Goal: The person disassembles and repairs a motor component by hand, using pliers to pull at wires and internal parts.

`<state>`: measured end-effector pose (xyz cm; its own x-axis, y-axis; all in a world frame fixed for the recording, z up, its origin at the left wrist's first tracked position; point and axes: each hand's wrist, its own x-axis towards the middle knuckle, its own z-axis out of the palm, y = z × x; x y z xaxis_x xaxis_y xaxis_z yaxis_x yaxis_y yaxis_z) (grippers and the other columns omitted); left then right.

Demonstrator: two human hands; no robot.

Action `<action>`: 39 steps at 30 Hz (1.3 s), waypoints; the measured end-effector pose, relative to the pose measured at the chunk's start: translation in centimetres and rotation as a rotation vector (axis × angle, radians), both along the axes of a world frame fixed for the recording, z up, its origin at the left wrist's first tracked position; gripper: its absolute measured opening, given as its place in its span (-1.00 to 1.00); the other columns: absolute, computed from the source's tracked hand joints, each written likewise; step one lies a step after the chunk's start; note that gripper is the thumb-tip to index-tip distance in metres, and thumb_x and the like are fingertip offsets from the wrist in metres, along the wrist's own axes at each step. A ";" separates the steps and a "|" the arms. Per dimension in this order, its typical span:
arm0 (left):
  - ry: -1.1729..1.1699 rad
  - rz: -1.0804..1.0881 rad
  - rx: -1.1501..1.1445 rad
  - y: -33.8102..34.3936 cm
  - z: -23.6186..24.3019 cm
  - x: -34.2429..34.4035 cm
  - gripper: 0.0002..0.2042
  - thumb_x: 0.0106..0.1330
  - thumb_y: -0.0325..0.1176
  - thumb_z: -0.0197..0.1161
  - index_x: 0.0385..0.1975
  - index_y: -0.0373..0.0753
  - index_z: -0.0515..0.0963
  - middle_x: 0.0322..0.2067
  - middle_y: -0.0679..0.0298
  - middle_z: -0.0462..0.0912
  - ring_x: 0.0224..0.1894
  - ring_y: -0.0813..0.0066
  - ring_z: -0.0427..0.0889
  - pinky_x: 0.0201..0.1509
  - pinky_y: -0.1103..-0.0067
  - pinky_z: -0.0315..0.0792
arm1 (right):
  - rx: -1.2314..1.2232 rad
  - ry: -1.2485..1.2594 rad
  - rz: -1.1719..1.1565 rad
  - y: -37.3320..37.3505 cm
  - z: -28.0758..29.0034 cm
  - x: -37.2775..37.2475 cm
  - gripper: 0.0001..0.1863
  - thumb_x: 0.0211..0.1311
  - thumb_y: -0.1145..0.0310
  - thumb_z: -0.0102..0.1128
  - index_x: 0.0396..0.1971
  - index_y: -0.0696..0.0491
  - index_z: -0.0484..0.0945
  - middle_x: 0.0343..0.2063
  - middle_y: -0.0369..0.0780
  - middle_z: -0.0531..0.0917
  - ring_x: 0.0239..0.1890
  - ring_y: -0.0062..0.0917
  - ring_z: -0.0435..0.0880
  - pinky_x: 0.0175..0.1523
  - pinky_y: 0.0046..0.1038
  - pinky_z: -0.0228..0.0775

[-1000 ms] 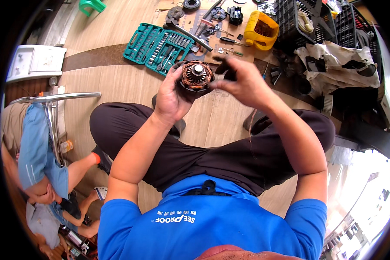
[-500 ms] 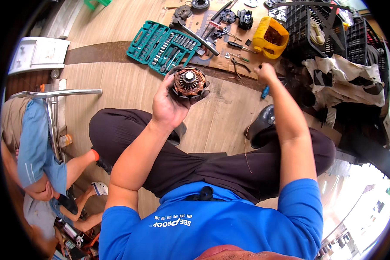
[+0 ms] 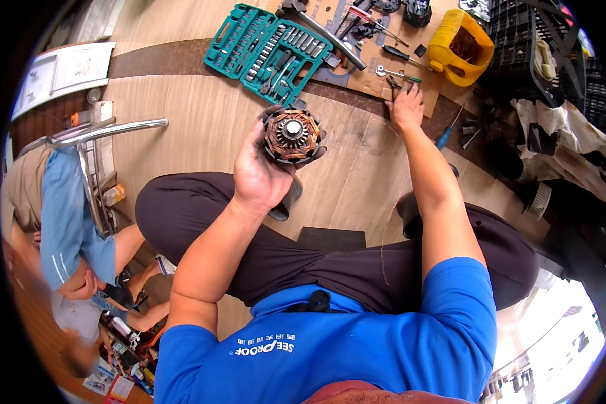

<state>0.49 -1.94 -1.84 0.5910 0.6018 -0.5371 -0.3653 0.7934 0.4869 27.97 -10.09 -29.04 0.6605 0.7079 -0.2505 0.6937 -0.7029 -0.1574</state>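
My left hand (image 3: pixel 259 176) holds up a motor armature (image 3: pixel 292 137) with copper windings and a pale shaft end in its centre. The fingers wrap round it from below and behind. My right hand (image 3: pixel 407 108) reaches out over the near edge of a cardboard sheet (image 3: pixel 432 91), its fingers stretched and slightly apart. Its fingertips lie beside a pair of pliers (image 3: pixel 392 85), partly covered by the hand, and just short of a green-handled tool (image 3: pixel 404 76). Whether the fingers touch the pliers I cannot tell.
An open green socket set (image 3: pixel 269 57) lies beyond my left hand. A cut yellow jug (image 3: pixel 459 50), a black screwdriver (image 3: pixel 397 52) and a hammer (image 3: pixel 326 34) rest on the cardboard. A blue-handled screwdriver (image 3: pixel 443 139) lies right. Another person's legs (image 3: pixel 81 215) are at left.
My right hand has moved from the cardboard's near edge onto the pliers' place, and its closed fingers have stretched out. The view has shifted; the left hand still holds the armature.
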 end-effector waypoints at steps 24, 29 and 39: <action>-0.350 -0.038 0.002 -0.6 4.1 -0.6 -0.42 0.44 0.01 -0.23 0.19 -0.40 0.29 0.14 -0.09 0.42 0.13 -0.22 0.44 0.16 0.07 0.42 | 1.106 1.817 -0.442 0.0 23.5 7.6 -0.45 0.45 -0.07 -0.34 -0.08 0.11 0.44 -0.19 0.00 0.63 -0.21 -0.18 0.65 -0.11 -0.05 0.55; -0.467 -0.123 -0.024 -0.9 5.6 -0.5 -0.41 0.43 0.03 -0.22 0.21 -0.38 0.29 0.15 -0.09 0.40 0.11 -0.21 0.46 0.10 0.13 0.49 | 0.972 1.698 -0.121 -1.1 35.4 3.9 -0.45 0.42 0.05 -0.13 0.11 0.24 0.37 -0.05 0.00 0.60 -0.11 -0.30 0.64 -0.02 -0.27 0.52; -0.496 -0.166 -0.013 -1.1 5.7 -1.5 -0.38 0.43 0.07 -0.30 0.21 -0.37 0.29 0.08 -0.06 0.48 0.03 -0.11 0.55 0.07 0.15 0.52 | 0.522 0.789 0.047 -8.2 41.0 -6.4 -0.62 0.15 0.32 0.31 -0.08 0.19 0.51 -0.40 -0.35 0.57 -0.36 -0.74 0.46 -0.26 -0.66 0.32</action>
<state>-1.02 -3.00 3.90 0.8630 0.4737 -0.1755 -0.4186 0.8650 0.2767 21.53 -18.25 11.94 0.4033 0.8783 -0.2568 0.2783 -0.3850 -0.8800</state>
